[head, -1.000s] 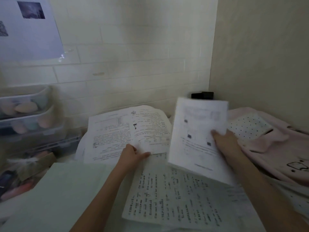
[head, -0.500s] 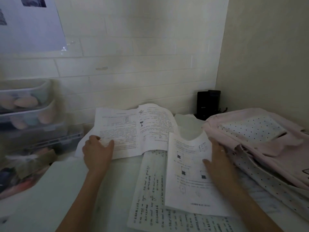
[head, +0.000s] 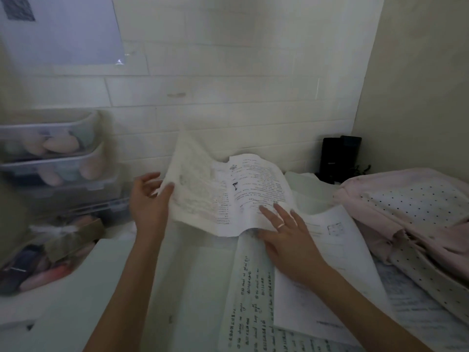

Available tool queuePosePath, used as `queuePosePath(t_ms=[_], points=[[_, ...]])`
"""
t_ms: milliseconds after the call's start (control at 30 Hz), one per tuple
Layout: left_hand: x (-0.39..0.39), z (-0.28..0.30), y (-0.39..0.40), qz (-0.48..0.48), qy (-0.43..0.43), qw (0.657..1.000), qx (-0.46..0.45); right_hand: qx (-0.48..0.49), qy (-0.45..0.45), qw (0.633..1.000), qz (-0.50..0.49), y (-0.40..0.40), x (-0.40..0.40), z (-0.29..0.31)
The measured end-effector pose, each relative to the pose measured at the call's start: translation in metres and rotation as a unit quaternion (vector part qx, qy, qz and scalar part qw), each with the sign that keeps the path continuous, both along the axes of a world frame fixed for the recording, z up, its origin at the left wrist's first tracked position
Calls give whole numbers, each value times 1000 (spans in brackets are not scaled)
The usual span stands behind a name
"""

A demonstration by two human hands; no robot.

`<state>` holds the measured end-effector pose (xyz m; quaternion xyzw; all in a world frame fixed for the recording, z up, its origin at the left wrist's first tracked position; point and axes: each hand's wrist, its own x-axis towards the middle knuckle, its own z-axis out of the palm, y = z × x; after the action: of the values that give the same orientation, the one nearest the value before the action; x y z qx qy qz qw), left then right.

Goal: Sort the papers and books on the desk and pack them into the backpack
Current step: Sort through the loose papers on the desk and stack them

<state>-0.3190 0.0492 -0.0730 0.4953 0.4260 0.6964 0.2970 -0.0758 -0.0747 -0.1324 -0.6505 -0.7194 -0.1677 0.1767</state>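
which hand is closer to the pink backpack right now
Right. The right hand lies flat on the papers, with only the diagram sheet between it and the pink backpack. The left hand grips the far left edge of the big printed sheet, well away from the backpack.

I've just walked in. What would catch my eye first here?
Two bare hands at the centre: the left hand lifts the edge of a printed sheet while the right hand lies flat on it. A pink backpack lies at the right, with more papers spread below.
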Motion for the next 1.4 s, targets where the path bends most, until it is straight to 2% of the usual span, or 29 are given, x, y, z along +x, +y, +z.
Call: queuePosePath(t_ms=[67, 100, 133, 200, 233, 300, 367, 433, 500, 567, 600, 667, 700, 733, 800, 867, 933, 967, 1067, 1133, 1200, 1233, 1267, 1333, 1367, 1400], points=[[7, 18, -3, -32, -43, 999, 7, -18, 40, 999, -18, 9, -9, -3], [9, 25, -3, -81, -79, 994, 6, -33, 60, 998, -17, 13, -14, -4], [11, 31, -5, -155, -130, 979, -5, -45, 75, 996, -9, 16, -20, -4], [8, 31, -2, -297, -215, 929, -56, -63, 98, 993, 35, 16, -33, 0], [9, 28, -1, -330, -183, 923, -78, -65, 109, 990, 65, 17, -39, 0], [18, 11, 0, -310, -39, 945, -100, -66, 123, 983, 122, 16, -49, 2], [29, -9, -4, -285, 43, 950, -118, -78, 135, 975, 161, 17, -57, 0], [37, -21, -8, -278, 44, 948, -151, -102, 138, 968, 183, 18, -62, -1], [40, -27, -10, -261, -10, 947, -185, -114, 138, 962, 205, 22, -64, -4], [37, -30, -13, -250, -75, 944, -202, -100, 182, 951, 229, 21, -64, -2], [34, -31, -13, -279, -150, 925, -211, -93, 232, 941, 227, 20, -62, 0], [29, -36, -10, -383, -324, 836, -223, -94, 355, 912, 182, 17, -58, 5], [27, -43, -4, -414, -383, 798, -213, -90, 401, 897, 161, 17, -56, 7], [28, -46, -3, -432, -410, 777, -205, -82, 420, 890, 158, 18, -55, 8], [33, -48, -2, -442, -384, 785, -203, -70, 411, 890, 187, 19, -55, 8], [35, -49, -7, -470, -380, 769, -206, -53, 380, 900, 207, 20, -60, 7], [35, -49, -12, -469, -365, 778, -201, -47, 334, 916, 216, 19, -63, 4], [34, -51, -11, -447, -340, 799, -213, -59, 327, 918, 215, 18, -63, 3], [31, -58, -3, -403, -297, 833, -235, -81, 427, 889, 147, 16, -59, 9], [29, -63, 2, -373, -283, 853, -229, -8, 515, 855, 62, 16, -52, 13], [28, -65, 4, -310, -213, 904, -201, 90, 569, 817, 11, 15, -46, 15], [29, -67, 5, -284, -166, 927, -182, 122, 558, 821, 0, 13, -45, 17], [31, -67, 5, -268, -126, 940, -170, 129, 509, 851, -2, 12, -44, 17], [37, -67, 4, -266, -81, 949, -150, 62, 318, 946, 23, 9, -44, 16], [40, -67, 1, -273, -63, 949, -144, 15, 218, 975, 42, 9, -45, 13], [42, -66, -1, -282, -48, 948, -137, -29, 143, 988, 57, 10, -48, 11]])
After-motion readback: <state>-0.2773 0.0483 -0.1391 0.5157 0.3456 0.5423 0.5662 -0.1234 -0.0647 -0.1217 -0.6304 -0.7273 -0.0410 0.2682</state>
